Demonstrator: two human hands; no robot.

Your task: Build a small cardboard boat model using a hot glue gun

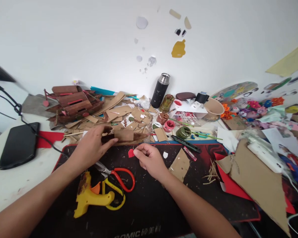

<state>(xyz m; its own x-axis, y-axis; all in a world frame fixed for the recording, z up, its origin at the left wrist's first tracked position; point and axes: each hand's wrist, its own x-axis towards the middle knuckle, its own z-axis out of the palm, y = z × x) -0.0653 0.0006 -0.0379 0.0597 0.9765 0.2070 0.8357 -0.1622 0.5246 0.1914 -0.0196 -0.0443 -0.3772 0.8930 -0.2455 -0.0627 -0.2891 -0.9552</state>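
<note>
My left hand (pixel 95 142) has its thumb and fingers around the left end of a small brown cardboard boat model (pixel 124 135), which lies at the far edge of the black desk mat (pixel 151 208). Between the thumb and fingertips of my right hand (pixel 151 160) is a small red ridged paper piece (pixel 131 153), rounded at one end. It is held just in front of the boat, apart from it. A small white paper piece (pixel 165 154) of similar shape lies right of my right hand. Red-handled scissors (pixel 124 180) and a yellow glue gun (pixel 91 198) rest nearer to me.
Cardboard scraps (pixel 119 112) and larger brown boat models (pixel 72 102) crowd the back left. Paint jars (pixel 169 125), a black flask (pixel 160 91) and a utility knife (pixel 186 143) stand or lie behind the mat. A phone (pixel 19 145) lies left; a cardboard sheet (pixel 260 185) lies right.
</note>
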